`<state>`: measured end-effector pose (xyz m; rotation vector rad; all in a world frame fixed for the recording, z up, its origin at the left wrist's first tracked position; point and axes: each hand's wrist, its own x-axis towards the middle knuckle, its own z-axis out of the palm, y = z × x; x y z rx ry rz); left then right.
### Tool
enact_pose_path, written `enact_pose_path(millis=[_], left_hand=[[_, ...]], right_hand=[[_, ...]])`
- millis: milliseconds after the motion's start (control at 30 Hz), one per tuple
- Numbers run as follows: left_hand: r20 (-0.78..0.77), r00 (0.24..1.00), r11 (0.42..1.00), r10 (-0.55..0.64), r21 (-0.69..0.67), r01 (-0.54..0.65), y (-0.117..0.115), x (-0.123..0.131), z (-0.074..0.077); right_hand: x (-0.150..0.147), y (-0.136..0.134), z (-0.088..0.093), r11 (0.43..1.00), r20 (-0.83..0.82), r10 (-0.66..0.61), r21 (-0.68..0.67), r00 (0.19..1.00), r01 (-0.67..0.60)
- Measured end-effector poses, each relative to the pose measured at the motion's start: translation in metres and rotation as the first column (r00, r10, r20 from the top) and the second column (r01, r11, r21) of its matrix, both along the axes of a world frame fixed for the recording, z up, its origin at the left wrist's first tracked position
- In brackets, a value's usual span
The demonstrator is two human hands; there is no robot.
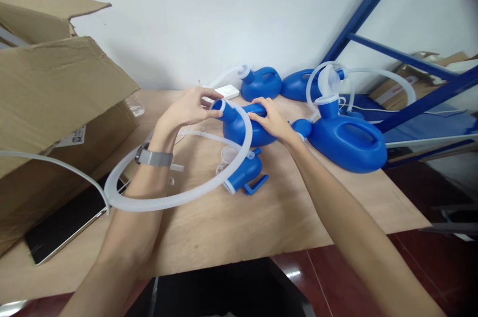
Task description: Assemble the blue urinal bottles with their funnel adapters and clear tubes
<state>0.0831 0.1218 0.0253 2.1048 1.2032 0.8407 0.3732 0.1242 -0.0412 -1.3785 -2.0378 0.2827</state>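
Observation:
A blue plastic urinal bottle [233,132] with a white-rimmed neck lies on the table in front of me. My left hand [192,107] pinches the rim of its neck between thumb and fingers. My right hand [272,117] is wrapped over the bottle's handle. A translucent corrugated hose [179,202] loops round my left forearm and passes close by the neck; whether it joins the bottle I cannot tell. Just nearer to me lies a smaller blue spout piece [244,172] with a white rim, a blue lever and a clear cap [228,153].
More blue urinal bottles [347,142] with hoses stand at the right and along the wall. Open cardboard boxes [67,92] fill the left side, with a dark tablet-like device [67,225] before them. A white power strip [227,91] lies behind. Blue shelving [368,3] rises at right.

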Motion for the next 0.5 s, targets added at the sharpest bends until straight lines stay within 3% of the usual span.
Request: enact_pose_path(millis=[167, 300, 500], left_hand=[[0.174, 0.977, 0.992, 0.120, -0.068, -0.110, 0.009, 0.024, -0.013], [0.335, 0.929, 0.975, 0.157, -0.203, -0.091, 0.019, 0.043, -0.033], [0.342, 0.929, 0.980, 0.143, -0.179, -0.085, 0.018, 0.044, -0.041]], right_hand=[[-0.007, -0.004, -0.004, 0.999, -0.024, 0.046, 0.028, 0.999, -0.045], [-0.013, -0.007, -0.007, 0.997, -0.030, 0.047, 0.055, 0.998, -0.046], [-0.014, -0.008, -0.009, 0.996, -0.030, 0.043, 0.079, 0.999, -0.040]])
